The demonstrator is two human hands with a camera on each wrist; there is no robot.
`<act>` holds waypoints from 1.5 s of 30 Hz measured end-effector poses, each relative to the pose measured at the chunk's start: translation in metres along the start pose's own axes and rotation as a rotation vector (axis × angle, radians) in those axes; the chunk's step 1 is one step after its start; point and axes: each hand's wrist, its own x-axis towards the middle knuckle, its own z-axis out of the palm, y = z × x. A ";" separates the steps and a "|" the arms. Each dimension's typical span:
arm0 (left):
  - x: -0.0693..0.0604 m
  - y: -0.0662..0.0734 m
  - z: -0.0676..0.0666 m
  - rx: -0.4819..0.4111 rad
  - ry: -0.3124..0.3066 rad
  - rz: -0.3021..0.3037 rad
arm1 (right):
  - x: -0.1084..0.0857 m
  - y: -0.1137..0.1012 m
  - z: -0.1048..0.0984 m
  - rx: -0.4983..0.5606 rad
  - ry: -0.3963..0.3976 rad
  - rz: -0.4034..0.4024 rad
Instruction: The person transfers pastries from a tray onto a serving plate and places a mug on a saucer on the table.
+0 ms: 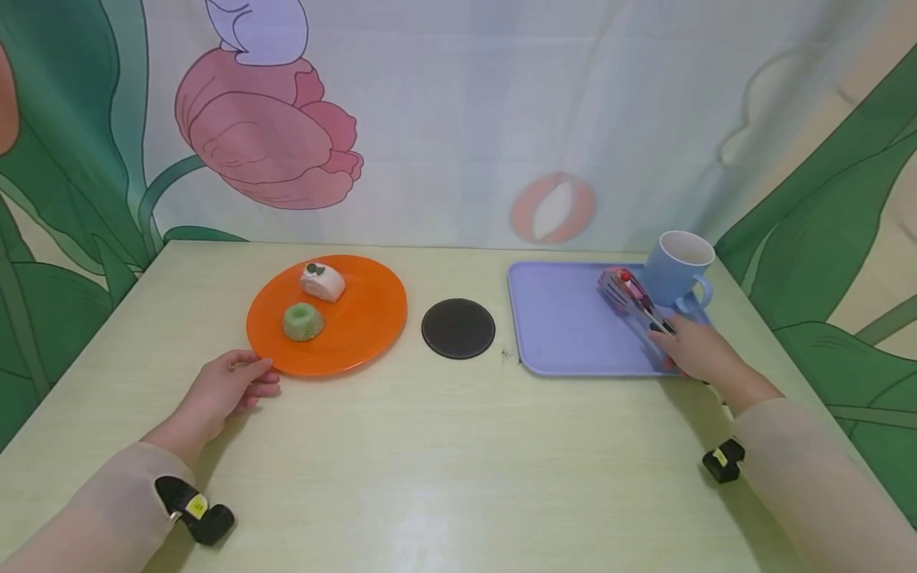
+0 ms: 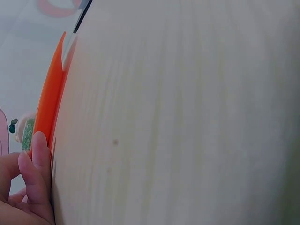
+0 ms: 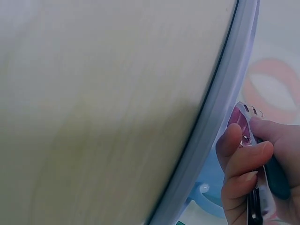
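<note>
An orange plate (image 1: pixel 365 318) at the left holds a green ring-shaped dessert (image 1: pixel 303 321) and a white-and-pink roll (image 1: pixel 322 282). My left hand (image 1: pixel 225 390) pinches the plate's near left rim between thumb and fingers; in the left wrist view the fingers (image 2: pixel 40 159) lie at the orange edge (image 2: pixel 47 103). My right hand (image 1: pixel 698 350) grips metal tongs (image 1: pixel 634 302) over the right part of a lavender tray (image 1: pixel 566 326). A pink item with a red top (image 1: pixel 626 275) is at the tongs' tips. In the right wrist view, fingers (image 3: pixel 243 159) curl round the tongs' handles.
A blue mug (image 1: pixel 666 274) stands at the tray's back right corner, close to the tongs. Between plate and tray lies a round black coaster (image 1: pixel 458 329). A printed curtain (image 1: pixel 444 119) hangs behind the table's far edge.
</note>
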 end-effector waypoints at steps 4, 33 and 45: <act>-0.002 0.004 0.001 0.004 -0.002 0.011 | -0.002 0.000 0.001 0.005 0.012 -0.008; -0.003 0.002 0.003 0.007 0.004 -0.003 | -0.012 -0.028 0.006 -0.007 0.019 -0.082; -0.002 -0.001 0.001 0.023 0.001 0.010 | -0.014 -0.037 0.014 0.022 0.018 -0.141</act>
